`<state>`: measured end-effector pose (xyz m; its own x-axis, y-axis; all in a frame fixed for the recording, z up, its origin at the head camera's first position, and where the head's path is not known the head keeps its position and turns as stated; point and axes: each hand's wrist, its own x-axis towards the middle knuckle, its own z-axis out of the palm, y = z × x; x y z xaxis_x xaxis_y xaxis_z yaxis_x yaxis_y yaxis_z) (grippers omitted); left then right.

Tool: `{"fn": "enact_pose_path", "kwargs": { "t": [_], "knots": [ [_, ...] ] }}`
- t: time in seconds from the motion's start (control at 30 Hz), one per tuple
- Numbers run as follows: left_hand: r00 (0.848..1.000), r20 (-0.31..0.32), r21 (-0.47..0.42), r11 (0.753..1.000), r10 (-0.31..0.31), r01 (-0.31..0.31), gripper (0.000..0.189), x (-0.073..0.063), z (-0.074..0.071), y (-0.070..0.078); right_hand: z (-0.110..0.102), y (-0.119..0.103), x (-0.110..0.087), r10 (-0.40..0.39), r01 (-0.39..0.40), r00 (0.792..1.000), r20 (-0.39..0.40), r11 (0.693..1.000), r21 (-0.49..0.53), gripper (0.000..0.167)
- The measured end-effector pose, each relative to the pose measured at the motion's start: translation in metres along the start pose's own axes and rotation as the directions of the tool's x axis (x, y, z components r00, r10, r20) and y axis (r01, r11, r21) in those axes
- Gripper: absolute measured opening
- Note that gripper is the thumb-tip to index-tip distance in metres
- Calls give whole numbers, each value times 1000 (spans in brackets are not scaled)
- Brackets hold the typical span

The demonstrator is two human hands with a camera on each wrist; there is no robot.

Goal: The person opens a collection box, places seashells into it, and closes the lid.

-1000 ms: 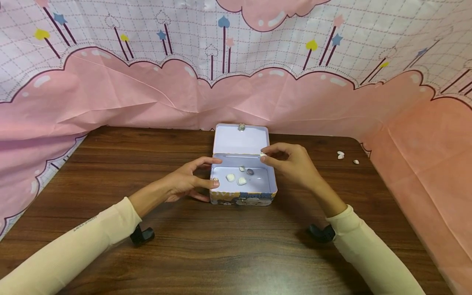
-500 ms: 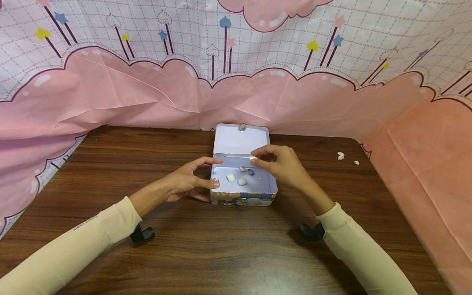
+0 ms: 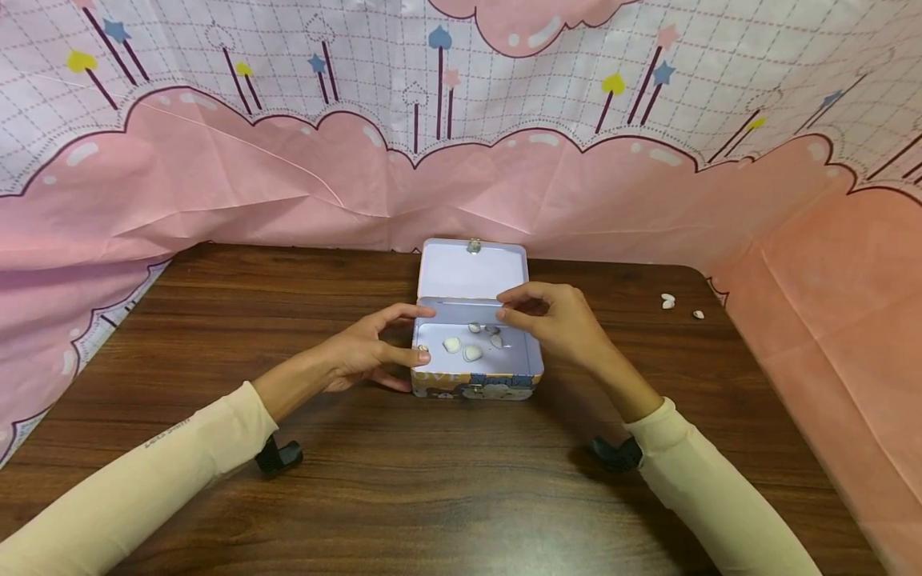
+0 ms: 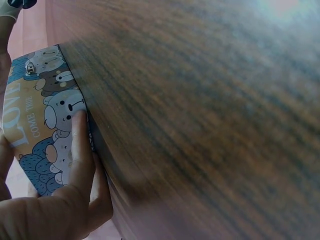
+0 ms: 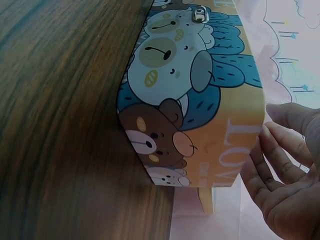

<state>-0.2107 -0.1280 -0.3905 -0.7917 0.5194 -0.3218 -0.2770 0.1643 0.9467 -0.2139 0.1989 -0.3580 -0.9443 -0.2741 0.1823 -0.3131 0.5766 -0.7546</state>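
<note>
A hinged tin box [image 3: 519,360] stands at the middle of the table with its lid [image 3: 471,270] raised; its outside [image 4: 30,112] carries cartoon bears. My left hand [image 3: 356,350] holds the box's left end, thumb over the rim near the front corner. Several small seashells lie on the box floor, among them a white shell [image 3: 471,353] and a small shell [image 3: 496,341] at the right. Above the box's back right part is my right hand [image 3: 558,320], thumb and forefinger apart with nothing between them. In the right wrist view, the right hand [image 5: 292,165] appears beside the box.
White shells [image 3: 668,301] and a small shell [image 3: 698,314] lie at the back right of the wooden table [image 3: 432,496]. A pink patterned cloth [image 3: 288,180] hangs along the back and sides. A dark bracket sits under each wrist.
The right hand has moved left over the box and let go of a shell, which now lies on the box floor at the right. The left hand has stayed on the box.
</note>
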Motion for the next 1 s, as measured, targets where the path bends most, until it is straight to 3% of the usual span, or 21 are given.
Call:
{"fn": "enact_pose_path", "kwargs": {
  "t": [0.27, 0.5, 1.0],
  "knots": [
    [1000, 7, 9, 1000, 2, -2, 79, -1, 0, 1, -11, 4, -6, 11, -11, 999, -30, 1000, 17, 24],
    [1000, 9, 7, 1000, 5, -5, 78, -2, 0, 1, -22, 11, -12, -14, 14, 997, -71, 1000, -7, 26],
    [1000, 16, -2, 1000, 13, -13, 80, -1, 0, -1, -43, 33, -26, 2, -10, 996, -94, 996, -86, 25]
  ]
}}
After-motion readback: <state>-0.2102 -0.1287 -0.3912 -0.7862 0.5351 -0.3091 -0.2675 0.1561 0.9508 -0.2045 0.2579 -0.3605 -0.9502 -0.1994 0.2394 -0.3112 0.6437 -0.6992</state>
